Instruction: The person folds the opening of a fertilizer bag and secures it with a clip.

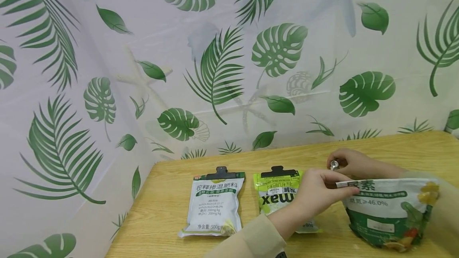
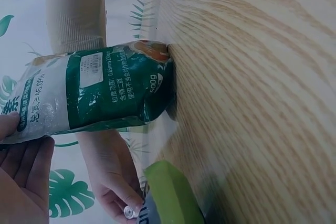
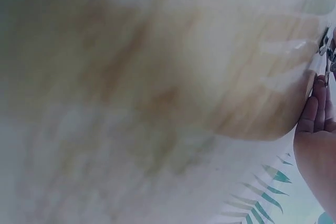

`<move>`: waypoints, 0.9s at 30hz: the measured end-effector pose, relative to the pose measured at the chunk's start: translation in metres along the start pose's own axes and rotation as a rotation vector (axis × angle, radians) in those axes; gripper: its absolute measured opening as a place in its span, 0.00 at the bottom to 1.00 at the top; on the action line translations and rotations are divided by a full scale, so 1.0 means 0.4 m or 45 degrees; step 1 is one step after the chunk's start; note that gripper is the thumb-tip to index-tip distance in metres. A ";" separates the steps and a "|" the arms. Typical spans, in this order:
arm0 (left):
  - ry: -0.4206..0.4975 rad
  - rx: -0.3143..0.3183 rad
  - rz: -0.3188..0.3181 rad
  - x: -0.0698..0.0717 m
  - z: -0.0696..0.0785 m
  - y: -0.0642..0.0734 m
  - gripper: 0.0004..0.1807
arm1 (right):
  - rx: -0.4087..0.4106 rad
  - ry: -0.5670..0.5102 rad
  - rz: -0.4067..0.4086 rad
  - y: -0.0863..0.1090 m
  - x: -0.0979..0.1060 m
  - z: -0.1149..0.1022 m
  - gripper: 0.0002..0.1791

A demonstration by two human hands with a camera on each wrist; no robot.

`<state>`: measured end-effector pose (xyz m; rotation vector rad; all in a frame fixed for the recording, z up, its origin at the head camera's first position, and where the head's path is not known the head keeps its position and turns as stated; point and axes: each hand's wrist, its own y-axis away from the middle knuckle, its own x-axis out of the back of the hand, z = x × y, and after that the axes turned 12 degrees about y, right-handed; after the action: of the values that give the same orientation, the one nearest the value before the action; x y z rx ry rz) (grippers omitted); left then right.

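Note:
My left hand pinches the top left corner of a white and green fertilizer bag, thumb in front and fingers behind. In the left wrist view the bag stands upright, its base on the table. Behind the bag's top edge, my right hand holds a small dark clip with a silver metal spring. Only the clip's metal end shows from the head; in the right wrist view the clip appears at the right edge, partly cut off. The blurred bag surface fills most of that view.
A white fertilizer bag with a black clip across its top lies at the left. Beside it lies a lime-green bag, also clipped and partly covered by my left arm. A leaf-patterned cloth hangs behind the wooden table.

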<state>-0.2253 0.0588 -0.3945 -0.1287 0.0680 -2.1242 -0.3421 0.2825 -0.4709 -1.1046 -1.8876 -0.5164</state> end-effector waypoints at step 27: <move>-0.049 0.007 0.002 -0.002 0.000 -0.010 0.09 | -0.153 -0.015 -0.007 0.013 0.009 0.002 0.17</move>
<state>-0.2280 0.0617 -0.3940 -0.1659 0.0398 -2.1196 -0.3389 0.2875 -0.4685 -1.1831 -1.8904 -0.6343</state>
